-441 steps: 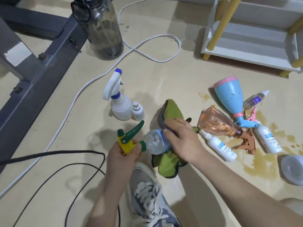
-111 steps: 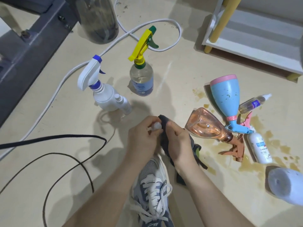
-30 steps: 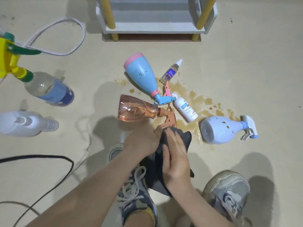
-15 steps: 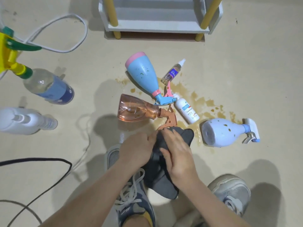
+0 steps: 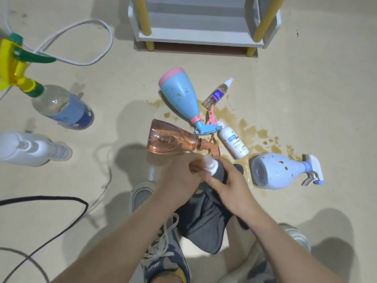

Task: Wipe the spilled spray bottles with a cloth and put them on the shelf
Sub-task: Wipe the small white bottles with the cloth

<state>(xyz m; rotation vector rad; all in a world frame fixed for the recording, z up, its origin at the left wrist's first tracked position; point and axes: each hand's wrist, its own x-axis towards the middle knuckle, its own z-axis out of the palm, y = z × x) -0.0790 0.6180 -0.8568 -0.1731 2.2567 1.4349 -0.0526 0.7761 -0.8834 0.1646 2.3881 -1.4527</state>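
Beige floor (image 5: 310, 94), brown liquid spill (image 5: 251, 130) at centre. Left hand (image 5: 179, 180), fingers curled, grips small white plastic bottle (image 5: 211, 167) near its top. Right hand (image 5: 234, 189) has its fingers clamped on dark grey cloth (image 5: 204, 221) wrapped round the bottle's body. White shelf with yellow posts (image 5: 200, 36) stands well apart.

The cloth (image 5: 204, 221) at lower centre looks matt and soft; the peach bottle (image 5: 171, 139) mid-frame is glossy translucent plastic; the floor (image 5: 306, 88) is smooth.
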